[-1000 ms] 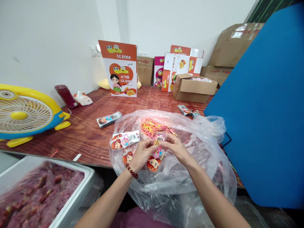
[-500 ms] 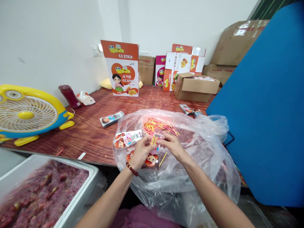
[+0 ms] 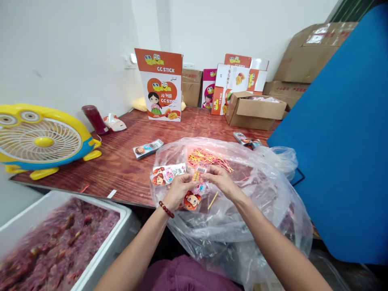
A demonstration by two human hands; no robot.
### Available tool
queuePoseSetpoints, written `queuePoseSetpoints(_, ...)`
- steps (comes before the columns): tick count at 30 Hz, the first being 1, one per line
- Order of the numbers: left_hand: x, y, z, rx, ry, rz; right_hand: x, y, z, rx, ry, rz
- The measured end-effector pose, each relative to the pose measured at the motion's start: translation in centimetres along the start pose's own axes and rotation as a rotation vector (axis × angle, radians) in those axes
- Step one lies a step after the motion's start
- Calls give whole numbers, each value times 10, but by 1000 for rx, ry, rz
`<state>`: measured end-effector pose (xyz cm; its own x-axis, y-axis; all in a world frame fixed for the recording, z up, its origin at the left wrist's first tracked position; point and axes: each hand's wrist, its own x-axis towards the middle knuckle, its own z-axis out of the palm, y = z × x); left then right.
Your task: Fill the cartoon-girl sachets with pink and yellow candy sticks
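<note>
Lying clear of the packet (image 3: 192, 200) now is 1 yellow stick (image 3: 212, 200).

Our left forearm (image 3: 133, 244) and right forearm (image 3: 269, 238) slant inward from the bottom edge. Just below the frame's centre, our left hand (image 3: 177, 191) and right hand (image 3: 223, 182) nearly meet, fingers (image 3: 214, 169) bent, thumbs (image 3: 191, 184) pinching.

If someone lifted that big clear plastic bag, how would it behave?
The clear plastic bag is probably floppy, given its crumpled folds, and likely light, since it looks thin and see-through. The loose sticks amid it might scatter, as nothing visibly ties them.
</note>
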<state>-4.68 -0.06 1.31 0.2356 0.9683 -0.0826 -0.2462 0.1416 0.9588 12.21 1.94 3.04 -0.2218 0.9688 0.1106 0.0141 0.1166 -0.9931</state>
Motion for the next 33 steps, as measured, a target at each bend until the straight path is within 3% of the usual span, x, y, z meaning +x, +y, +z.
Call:
queuePoseSetpoints(6, 0, 4, -17, 91, -29, -21, 11, -10, 3, -62, -2, 22)
queuePoseSetpoints(14, 3, 8, -45, 200, -42, -12, 16, 6, 3, -89, -57, 92)
queuePoseSetpoints(16, 1, 7, -47, 199, -39, -1, 12, 6, -2, -77, 6, 25)
queuePoseSetpoints(19, -2, 6, -44, 216, -61, 9, 5, -2, -10, -211, 113, -225)
queuePoseSetpoints(21, -4, 6, -40, 227, -76, 20, 2, -11, -13, -359, 71, -348)
queuePoseSetpoints(24, -6, 6, -34, 239, -62, 45, -1, -22, -16, -477, -22, -400)
queuePoseSetpoints(28, -9, 8, -30, 259, -37, 64, -2, -30, -16, -475, -90, -421)
queuePoseSetpoints(33, -10, 10, -28, 302, -36, 105, -5, -31, -17, -507, -102, -468)
